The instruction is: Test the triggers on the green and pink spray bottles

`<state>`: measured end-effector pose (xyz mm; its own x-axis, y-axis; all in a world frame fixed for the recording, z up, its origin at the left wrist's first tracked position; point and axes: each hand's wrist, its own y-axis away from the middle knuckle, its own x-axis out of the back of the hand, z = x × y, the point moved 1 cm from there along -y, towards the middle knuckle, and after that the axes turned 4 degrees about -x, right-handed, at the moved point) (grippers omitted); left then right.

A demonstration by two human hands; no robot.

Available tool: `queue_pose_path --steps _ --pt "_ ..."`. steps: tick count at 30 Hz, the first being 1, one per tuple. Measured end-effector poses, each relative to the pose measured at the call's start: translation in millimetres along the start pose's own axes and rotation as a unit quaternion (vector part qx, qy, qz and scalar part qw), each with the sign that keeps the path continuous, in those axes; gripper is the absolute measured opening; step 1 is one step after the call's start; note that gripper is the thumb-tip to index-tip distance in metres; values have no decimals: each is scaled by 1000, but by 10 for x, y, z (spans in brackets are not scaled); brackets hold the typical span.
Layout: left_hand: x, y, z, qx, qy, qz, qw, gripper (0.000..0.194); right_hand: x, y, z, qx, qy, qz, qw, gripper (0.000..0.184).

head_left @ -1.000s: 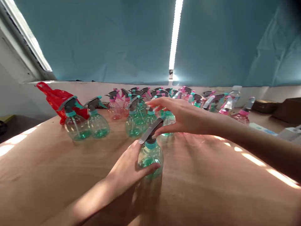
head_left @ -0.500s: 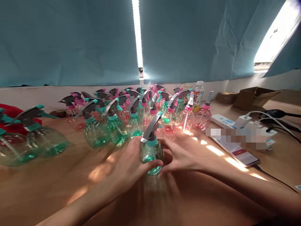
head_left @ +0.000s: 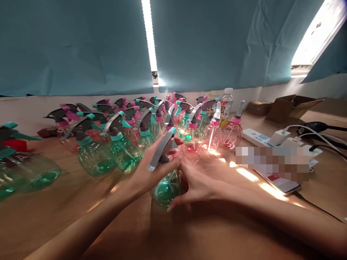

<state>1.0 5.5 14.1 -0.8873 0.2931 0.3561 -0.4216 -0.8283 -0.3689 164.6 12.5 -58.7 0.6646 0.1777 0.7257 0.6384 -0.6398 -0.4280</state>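
Observation:
A green see-through spray bottle (head_left: pixel 166 189) with a grey and teal trigger head stands slightly tilted on the table in front of me. My left hand (head_left: pixel 154 159) is wrapped around its neck, just below the spray head, with the thumb across the front. My right hand (head_left: pixel 196 184) grips the round body from the right, its thumb low near the base. The far fingers of the right hand are hidden behind the bottle. Close behind stand more spray bottles, among them a green one (head_left: pixel 124 153) and a pink one (head_left: pixel 192 144).
Several more green and pink spray bottles spread across the back and left. At right lie a white power strip (head_left: pixel 255 136) with plugs and cables, and a phone (head_left: pixel 284 182). An open cardboard box (head_left: pixel 283 110) and a labelled drink bottle (head_left: pixel 227 101) stand farther back.
My left hand has moved up from the bottle's body to its neck. The right hand stays on the body. The view has shifted a little, and the bottle appears slightly further left.

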Motion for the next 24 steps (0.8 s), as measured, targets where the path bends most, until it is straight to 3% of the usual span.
queue_pose_path --steps 7,12,24 --pt "84 -16 -7 -18 -61 42 997 32 69 182 236 -45 18 -103 994 86" --pt "80 -26 24 -17 -48 47 998 32 99 265 310 -99 58 -98 989 77" --pt "98 -20 8 -10 -76 56 995 29 90 282 309 -103 50 -91 989 69"
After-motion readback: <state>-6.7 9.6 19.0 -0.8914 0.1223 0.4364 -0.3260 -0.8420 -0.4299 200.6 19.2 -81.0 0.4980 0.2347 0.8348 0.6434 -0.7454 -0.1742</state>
